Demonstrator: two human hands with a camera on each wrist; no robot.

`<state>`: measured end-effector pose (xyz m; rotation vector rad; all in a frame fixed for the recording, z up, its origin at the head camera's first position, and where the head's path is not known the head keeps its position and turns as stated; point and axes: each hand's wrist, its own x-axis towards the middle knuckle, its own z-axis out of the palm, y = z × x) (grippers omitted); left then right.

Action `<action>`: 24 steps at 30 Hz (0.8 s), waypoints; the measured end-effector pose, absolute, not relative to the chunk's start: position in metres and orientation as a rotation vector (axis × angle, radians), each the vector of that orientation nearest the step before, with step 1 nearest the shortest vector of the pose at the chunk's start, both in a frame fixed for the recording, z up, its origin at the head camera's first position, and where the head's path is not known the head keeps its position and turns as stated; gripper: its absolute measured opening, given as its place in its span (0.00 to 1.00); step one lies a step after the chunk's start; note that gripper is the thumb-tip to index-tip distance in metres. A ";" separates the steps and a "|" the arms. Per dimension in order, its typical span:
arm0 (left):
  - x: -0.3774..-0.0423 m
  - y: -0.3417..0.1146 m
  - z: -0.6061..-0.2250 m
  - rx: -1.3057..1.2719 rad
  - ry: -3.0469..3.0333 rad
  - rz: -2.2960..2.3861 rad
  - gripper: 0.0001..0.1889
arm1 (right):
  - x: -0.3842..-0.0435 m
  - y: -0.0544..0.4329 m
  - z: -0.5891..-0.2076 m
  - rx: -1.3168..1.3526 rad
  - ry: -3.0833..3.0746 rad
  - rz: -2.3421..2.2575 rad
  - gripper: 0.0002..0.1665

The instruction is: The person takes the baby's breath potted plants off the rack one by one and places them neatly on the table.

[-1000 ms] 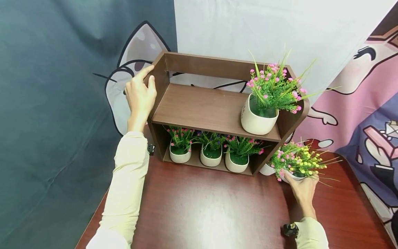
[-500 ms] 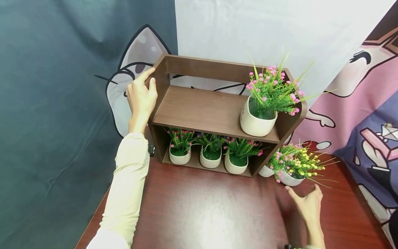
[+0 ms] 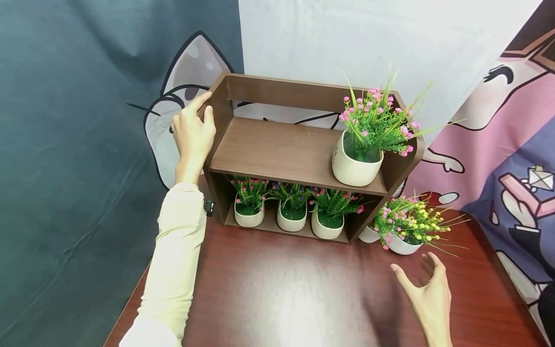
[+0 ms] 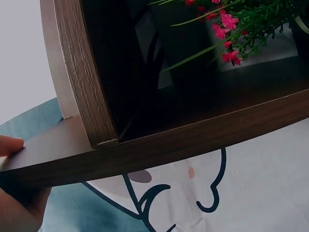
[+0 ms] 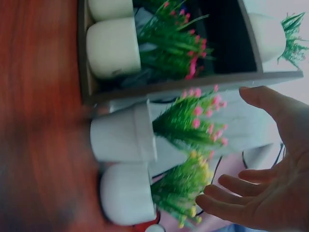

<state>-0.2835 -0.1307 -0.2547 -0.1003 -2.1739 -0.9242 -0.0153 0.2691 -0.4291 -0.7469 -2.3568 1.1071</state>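
Observation:
My left hand (image 3: 193, 127) grips the left side panel of a brown two-tier shelf (image 3: 273, 149); in the left wrist view, fingers and thumb lie on both sides of that board (image 4: 53, 145). My right hand (image 3: 427, 294) is above the table at the right, holding nothing, thumb and fingers spread. Just beyond it stands a white pot of yellow flowers (image 3: 403, 246), apart from the hand. Beside that pot, against the shelf's right side, is another white pot with pink flowers (image 5: 123, 137). The right wrist view has my hand (image 5: 275, 179) facing both pots.
A larger cream pot with pink flowers (image 3: 357, 166) stands on the upper tier's right end. Below are 3 small potted plants, the left (image 3: 249, 217), middle (image 3: 292, 220) and right (image 3: 327, 226). The reddish-brown table (image 3: 277, 274) meets printed curtains (image 3: 86, 144) behind.
My right hand has let go of the yellow-flower pot and drawn back toward me, opening. The pot stays on the table by the shelf. The left hand keeps its hold on the shelf.

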 end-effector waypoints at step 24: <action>-0.284 -0.131 -0.255 -0.101 -2.188 -0.935 0.17 | -0.054 0.192 -0.362 -0.152 -1.957 1.396 0.38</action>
